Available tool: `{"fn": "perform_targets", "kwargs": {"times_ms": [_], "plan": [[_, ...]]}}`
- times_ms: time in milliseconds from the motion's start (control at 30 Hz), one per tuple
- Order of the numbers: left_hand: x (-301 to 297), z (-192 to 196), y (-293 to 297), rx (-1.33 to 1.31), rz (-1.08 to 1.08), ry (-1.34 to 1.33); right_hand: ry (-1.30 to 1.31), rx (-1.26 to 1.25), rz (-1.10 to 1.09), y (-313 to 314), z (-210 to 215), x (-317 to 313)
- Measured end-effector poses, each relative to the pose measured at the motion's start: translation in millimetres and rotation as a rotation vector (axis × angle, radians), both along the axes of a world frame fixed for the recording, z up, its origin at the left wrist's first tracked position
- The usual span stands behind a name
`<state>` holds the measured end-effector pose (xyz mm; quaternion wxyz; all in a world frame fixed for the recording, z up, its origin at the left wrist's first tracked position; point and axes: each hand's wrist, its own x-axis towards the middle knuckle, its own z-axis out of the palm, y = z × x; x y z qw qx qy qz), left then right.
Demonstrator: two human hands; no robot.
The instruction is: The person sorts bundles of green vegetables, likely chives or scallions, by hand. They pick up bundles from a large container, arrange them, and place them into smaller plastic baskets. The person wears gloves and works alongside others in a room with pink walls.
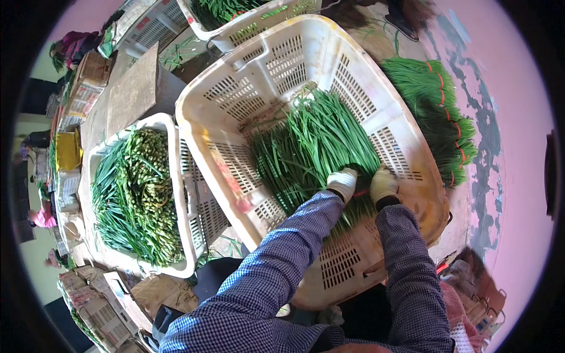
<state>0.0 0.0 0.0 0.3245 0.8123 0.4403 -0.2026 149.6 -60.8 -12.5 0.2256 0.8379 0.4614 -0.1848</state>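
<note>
Deep inside a large off-white plastic crate (pixel 393 88), both of my hands in whitish gloves grip a bundle of long green chives (pixel 338 132). My left hand (pixel 342 181) is closed around its near end on the left. My right hand (pixel 384 183) closes on the same end at the right, just inside the crate wall. A bit of red band shows between the hands. The bundle's leaves point away from me, over darker chives (pixel 273 165) that lie in the crate. My fingertips are partly hidden by the leaves.
Several chive bundles with red bands (pixel 441 88) line the pink wall at right. A second white crate (pixel 187 235) at left holds green stalks with pale buds (pixel 144 194). Another filled crate (pixel 235 38) stands beyond. Cardboard boxes (pixel 88 88) and other people are at far left.
</note>
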Motion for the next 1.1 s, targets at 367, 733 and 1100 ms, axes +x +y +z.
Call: {"fn": "perform_targets", "kwargs": {"times_ms": [367, 733, 1100], "plan": [[-33, 22, 26, 0.312, -0.079, -0.362, 0.149, 0.118, -0.105, -5, -37, -2], [-69, 149, 4, -0.184, -0.061, -0.206, 0.175, 0.460, 0.279, 10, 117, -35], [-85, 228, -170, -0.238, -0.092, -0.593, 0.412, 1.364, -0.099, -155, 240, 57]]}}
